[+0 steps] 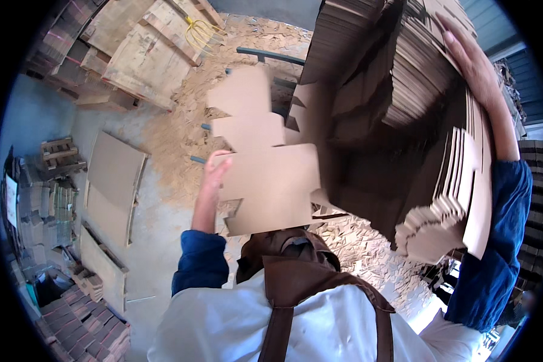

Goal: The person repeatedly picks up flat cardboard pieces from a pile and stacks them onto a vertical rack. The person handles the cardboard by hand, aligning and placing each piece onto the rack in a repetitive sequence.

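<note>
A flat die-cut cardboard blank [268, 187] with notched edges lies in front of my body. My left hand [216, 170] is closed on its left edge, fingertips curled over the top face. To the right towers a tall stack of cardboard blanks [431, 78], tilted, with its cut edges toward me and a dark hollow in the middle. My right hand [469, 63] rests flat against the stack's outer right side, fingers stretched along it. A lower bundle of blanks [443, 223] fans out beneath my right forearm. What supports the stack is mostly hidden.
Cardboard scraps [181, 145] litter the floor ahead and below. Dark metal bars [271, 56] stick out beyond the blank. Wooden pallets [148, 51] and a yellow fork [199, 30] are at the far left. Flat boards [114, 181] and stacked cardboard [81, 326] lie along the left.
</note>
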`<state>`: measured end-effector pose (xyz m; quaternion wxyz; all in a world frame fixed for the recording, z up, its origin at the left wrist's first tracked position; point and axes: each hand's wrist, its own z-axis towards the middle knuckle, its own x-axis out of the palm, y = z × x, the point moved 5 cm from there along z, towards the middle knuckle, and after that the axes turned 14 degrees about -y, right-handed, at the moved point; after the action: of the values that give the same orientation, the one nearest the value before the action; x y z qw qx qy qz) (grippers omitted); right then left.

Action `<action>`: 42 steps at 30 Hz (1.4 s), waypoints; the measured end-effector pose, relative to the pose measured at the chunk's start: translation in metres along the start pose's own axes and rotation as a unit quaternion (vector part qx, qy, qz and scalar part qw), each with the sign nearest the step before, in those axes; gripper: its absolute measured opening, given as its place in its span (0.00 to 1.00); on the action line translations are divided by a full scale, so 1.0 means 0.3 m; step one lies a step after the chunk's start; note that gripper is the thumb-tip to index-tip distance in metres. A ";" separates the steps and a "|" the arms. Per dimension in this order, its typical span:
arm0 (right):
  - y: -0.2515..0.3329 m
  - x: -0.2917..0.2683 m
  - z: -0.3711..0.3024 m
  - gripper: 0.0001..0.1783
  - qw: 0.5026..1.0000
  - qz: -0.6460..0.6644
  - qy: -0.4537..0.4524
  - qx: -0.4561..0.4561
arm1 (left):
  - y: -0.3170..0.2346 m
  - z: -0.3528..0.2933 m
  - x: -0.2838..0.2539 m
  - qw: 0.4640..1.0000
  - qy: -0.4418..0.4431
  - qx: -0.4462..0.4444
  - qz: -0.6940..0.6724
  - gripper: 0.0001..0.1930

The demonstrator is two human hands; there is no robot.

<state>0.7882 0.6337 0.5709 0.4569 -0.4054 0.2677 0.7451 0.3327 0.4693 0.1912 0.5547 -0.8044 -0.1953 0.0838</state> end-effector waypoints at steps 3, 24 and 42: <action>-0.027 -0.006 0.000 0.30 0.991 0.131 0.000 0.020 | -0.064 -0.037 -0.236 0.998 -0.048 0.047 -0.015 0.15; 1.386 0.798 -0.754 0.57 0.737 0.520 0.322 0.287 | -0.328 -0.025 -0.728 0.978 -0.012 0.188 -0.092 0.14; 1.676 0.872 -0.787 0.41 0.673 0.497 0.376 0.399 | -0.520 -0.290 -0.918 0.948 -0.116 0.273 0.116 0.12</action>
<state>0.3551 0.3525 0.2388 -0.0018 -0.2378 0.8504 0.4693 0.0781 0.3306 0.3453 0.7133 -0.6239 -0.1329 0.2903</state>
